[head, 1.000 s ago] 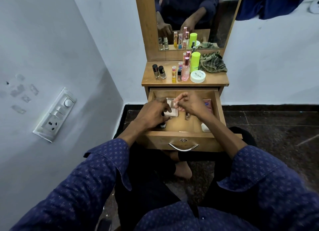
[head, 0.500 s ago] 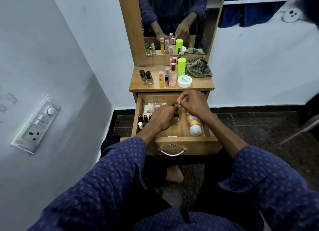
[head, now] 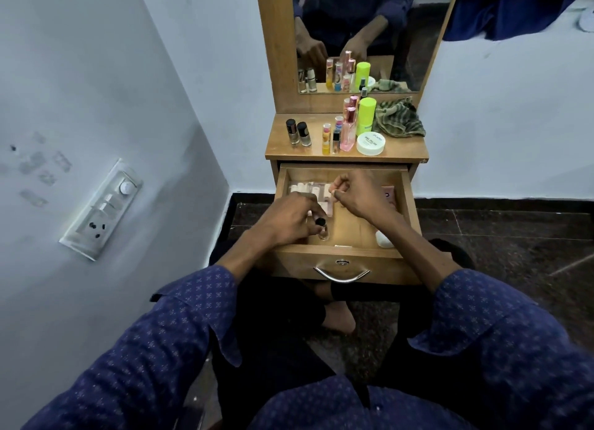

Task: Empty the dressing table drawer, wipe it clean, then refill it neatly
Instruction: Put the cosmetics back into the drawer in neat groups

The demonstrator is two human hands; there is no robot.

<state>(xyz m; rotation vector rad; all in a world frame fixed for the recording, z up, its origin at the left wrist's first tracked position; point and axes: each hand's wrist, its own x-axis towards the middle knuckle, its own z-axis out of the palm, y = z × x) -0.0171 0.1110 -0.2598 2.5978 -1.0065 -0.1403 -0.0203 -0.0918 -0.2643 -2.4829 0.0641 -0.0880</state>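
Risk: small bottle [head: 322, 231] under left hand [head: 287, 224] may tip or roll on drawer [head: 412, 206] floor if set down unsteadily; upright bottles [head: 337, 133] on tabletop [head: 283, 148] beyond both hands could topple if knocked during reach. Left hand: lowered inside drawer's near left part, fingertips pinching bottle's black cap. Right hand [head: 360, 193]: raised further back, fingers curled; contents, if any, cannot be determined.

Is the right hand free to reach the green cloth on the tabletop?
Probably yes: the right hand is in the drawer just below, and nothing blocks the cloth, though its fingers seem to pinch something small.
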